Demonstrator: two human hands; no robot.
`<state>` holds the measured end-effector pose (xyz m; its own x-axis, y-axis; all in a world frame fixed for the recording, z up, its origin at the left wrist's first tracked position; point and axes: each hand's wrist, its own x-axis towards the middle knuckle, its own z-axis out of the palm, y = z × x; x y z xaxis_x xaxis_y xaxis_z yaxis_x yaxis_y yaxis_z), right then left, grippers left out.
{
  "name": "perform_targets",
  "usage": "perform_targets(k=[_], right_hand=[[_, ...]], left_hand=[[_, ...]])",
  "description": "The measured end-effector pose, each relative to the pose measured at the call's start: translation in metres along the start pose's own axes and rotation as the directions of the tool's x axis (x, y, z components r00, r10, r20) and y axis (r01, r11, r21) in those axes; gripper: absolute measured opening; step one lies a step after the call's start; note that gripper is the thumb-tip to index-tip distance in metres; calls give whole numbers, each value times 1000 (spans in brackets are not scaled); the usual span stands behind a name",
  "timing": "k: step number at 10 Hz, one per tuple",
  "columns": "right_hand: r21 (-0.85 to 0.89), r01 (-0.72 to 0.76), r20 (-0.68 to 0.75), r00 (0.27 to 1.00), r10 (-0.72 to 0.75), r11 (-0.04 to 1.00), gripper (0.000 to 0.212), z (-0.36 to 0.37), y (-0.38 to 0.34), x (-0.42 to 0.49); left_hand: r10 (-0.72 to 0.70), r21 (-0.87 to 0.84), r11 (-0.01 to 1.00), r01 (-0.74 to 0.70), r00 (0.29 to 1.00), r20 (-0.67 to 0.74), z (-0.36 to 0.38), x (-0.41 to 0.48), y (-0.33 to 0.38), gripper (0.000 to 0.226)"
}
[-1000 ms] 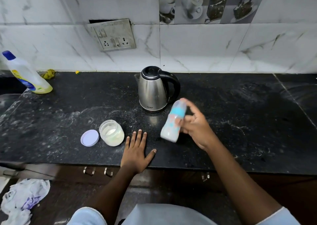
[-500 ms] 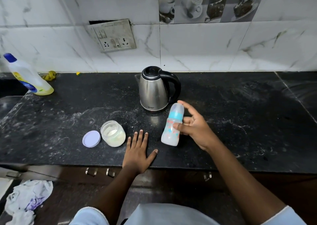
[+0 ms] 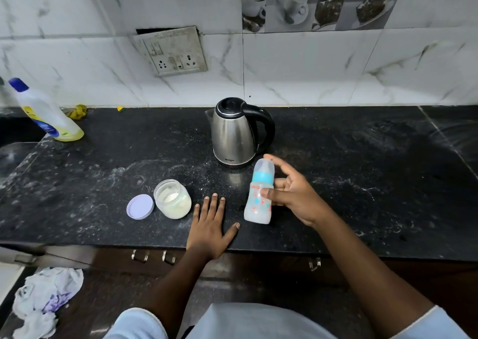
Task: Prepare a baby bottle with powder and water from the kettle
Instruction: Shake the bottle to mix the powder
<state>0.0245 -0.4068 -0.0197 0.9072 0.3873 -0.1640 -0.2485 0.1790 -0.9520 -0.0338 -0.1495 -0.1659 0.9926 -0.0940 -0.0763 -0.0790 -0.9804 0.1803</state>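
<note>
**Bottle comes upright beside the kettle**

A black stone counter point(image 3: 362, 183) runs under a white marble-tiled wall point(image 3: 310, 67) with a crooked socket plate point(image 3: 172, 51). The steel kettle point(image 3: 234, 137) stands at the middle of the counter, lid shut.

The baby bottle point(image 3: 257, 206) sits at about 5 o'clock from the kettle, near it, with its blue collar and clear cap on. A second ago it was tilted and blurred in the right hand point(image 3: 294, 199). Now it is sharp and close to upright, low over the counter. This suggests that mixing is over and the bottle is being set down, so the task looks nearly done.

The right hand holds the bottle with the thumb point(image 3: 269, 193) across its front and the index finger raised straight beside the cap. The left hand point(image 3: 209, 225) has not moved. It lies flat at 6 o'clock from the kettle, fingers straight, holding nothing.

The open powder jar point(image 3: 172, 199) stands at 7 o'clock from the kettle, with its lilac lid point(image 3: 140, 206) touching it at 9 o'clock.

The remaining right fingers are behind the bottle, so the firmness of the grip is unclear. It cannot be told whether the base touches the stone. The fill level behind the cloudy wall and the kettle's contents cannot be made out either.
</note>
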Motion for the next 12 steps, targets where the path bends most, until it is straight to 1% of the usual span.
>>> perform_targets(k=[1, 2, 3, 4, 5, 6, 7, 8, 9, 10, 11, 12], right_hand=[[183, 104, -246, 968, -57, 978, 81, -1, -1, 4], [42, 12, -61, 998, -9, 999, 79, 4, -1, 1], [108, 57, -96, 994, -47, 993, 76, 7, -3, -1], [217, 101, -213, 976, -53, 971, 76, 6, -5, 3], [24, 9, 41, 999, -10, 1000, 83, 5, -1, 0], [212, 119, -231, 970, -68, 970, 74, -1, -5, 4], [97, 32, -68, 997, -25, 995, 81, 0, -7, 2], [110, 51, -77, 996, -42, 993, 74, 1, -5, 0], [214, 90, -208, 977, -44, 973, 68, -5, -8, 2], [22, -39, 87, 996, 37, 999, 75, -2, -8, -2], [190, 47, -177, 984, -13, 981, 70, 1, -8, 2], [83, -19, -31, 999, 22, 996, 75, 3, -7, -2]], left_hand=[[-5, -2, 1000, 5, 1000, -10, -2, 1, -1, 96], [1, -7, 1000, -1, 1000, -6, 0, 1, 1, 95], [-5, 12, 1000, 4, 1000, 5, 0, -1, -2, 95], [-11, 16, 1000, 10, 1000, 14, -2, 3, 0, 96], [-9, 19, 1000, 9, 1000, 19, 0, -1, -1, 96], [-12, 18, 1000, 12, 1000, 12, -2, 2, -1, 96], [-9, 16, 1000, 9, 1000, 21, -2, 2, 0, 96], [-10, 13, 1000, 10, 1000, 17, -1, 0, -2, 96], [-9, 11, 1000, 9, 1000, 21, -3, 3, 2, 96], [-9, 25, 1000, 9, 1000, 26, -2, 0, 0, 96], [-10, 19, 1000, 10, 1000, 15, -3, 0, -1, 96], [-4, 9, 1000, 4, 1000, 17, -2, 1, 1, 96]])
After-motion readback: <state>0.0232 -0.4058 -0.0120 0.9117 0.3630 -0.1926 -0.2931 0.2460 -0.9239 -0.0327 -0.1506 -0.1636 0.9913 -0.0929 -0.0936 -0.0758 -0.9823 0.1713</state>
